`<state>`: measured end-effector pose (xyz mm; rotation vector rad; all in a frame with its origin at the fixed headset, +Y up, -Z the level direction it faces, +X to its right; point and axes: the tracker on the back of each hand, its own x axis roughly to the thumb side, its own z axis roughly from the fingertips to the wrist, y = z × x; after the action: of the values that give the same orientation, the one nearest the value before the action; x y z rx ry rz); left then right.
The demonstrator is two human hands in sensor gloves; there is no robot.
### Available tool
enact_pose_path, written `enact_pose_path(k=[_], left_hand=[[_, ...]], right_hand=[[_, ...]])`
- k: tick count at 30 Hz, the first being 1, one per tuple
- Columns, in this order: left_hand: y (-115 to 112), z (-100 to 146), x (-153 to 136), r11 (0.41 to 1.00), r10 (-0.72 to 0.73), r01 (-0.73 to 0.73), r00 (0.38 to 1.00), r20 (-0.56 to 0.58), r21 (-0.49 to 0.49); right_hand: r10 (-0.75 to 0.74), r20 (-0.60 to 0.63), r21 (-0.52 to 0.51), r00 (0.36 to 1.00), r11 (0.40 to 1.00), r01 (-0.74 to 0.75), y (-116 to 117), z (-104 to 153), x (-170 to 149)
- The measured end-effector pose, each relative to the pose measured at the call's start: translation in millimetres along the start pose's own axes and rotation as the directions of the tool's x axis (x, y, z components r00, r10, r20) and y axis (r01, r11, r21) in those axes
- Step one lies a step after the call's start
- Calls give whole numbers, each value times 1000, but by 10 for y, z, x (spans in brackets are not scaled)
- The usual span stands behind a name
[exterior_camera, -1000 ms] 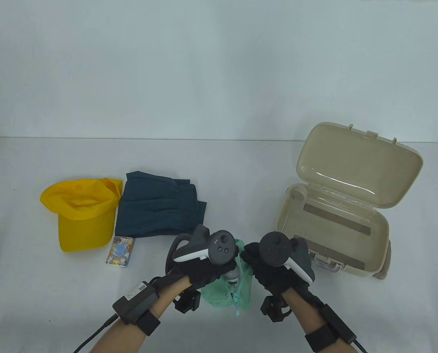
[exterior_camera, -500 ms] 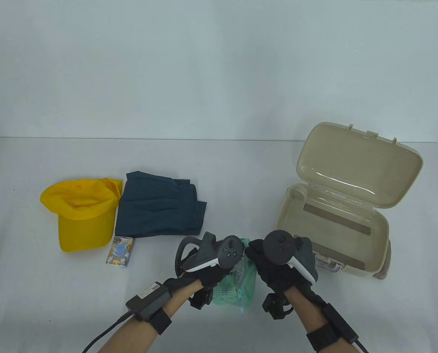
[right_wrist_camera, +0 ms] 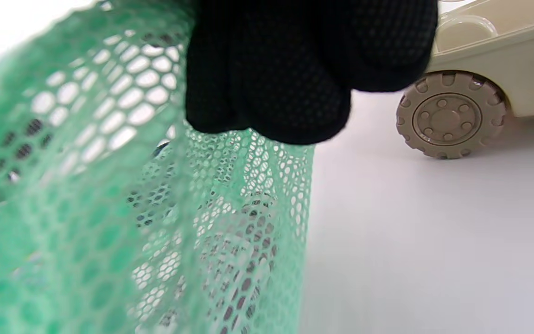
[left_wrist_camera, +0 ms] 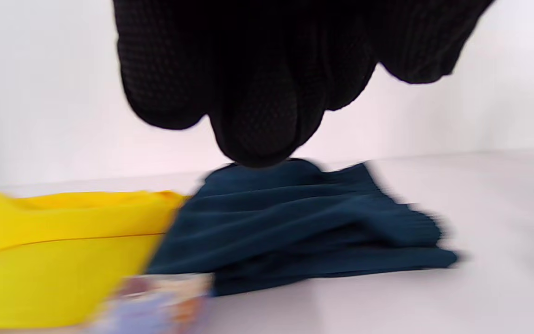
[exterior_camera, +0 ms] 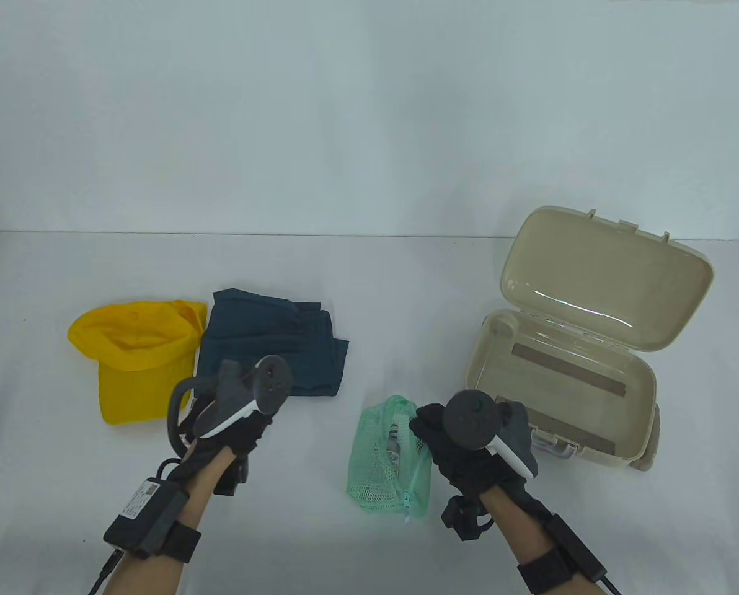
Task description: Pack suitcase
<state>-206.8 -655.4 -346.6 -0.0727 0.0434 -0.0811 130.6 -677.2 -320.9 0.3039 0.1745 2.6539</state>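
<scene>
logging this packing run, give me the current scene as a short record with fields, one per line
suitcase: beige suitcase, lid open, on the table's right side; no items seen inside
mesh pouch: green mesh pouch, with a small bottle inside, just left of the suitcase
right hand: right hand grips the pouch's top right edge
left hand: left hand holds nothing, over the front edge of the folded dark blue garment
unpacked: yellow cap, dark blue garment, small printed box
</scene>
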Motion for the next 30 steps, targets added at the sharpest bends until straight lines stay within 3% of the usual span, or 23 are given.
enact_pose_path(k=[3, 7, 10, 16, 23, 30], left_hand=[[-168, -45, -291, 998, -49, 44, 991, -128, -42], [-513, -61, -548, 980, -59, 9, 967, -248, -199], [-702, -87, -635, 964, -103, 25, 952, -287, -265], [-934, -153, -643, 929, -13, -107, 947, -321, -354], [-972, -190, -704, 858, 65, -219, 944, -324, -464], [-903, -133, -658, 891, 54, -168, 961, -270, -421]], right_hand=[[2, 1, 0, 1000, 1000, -2, 4, 1, 0], [2, 0, 4, 1000, 1000, -2, 11, 2, 1], [3, -3, 8, 1000, 1000, -3, 20, 0, -3], [4, -8, 7, 1000, 1000, -4, 19, 4, -7], [6, -8, 10, 1000, 1000, -6, 22, -5, -9], [1, -4, 8, 1000, 1000, -1, 25, -2, -8]])
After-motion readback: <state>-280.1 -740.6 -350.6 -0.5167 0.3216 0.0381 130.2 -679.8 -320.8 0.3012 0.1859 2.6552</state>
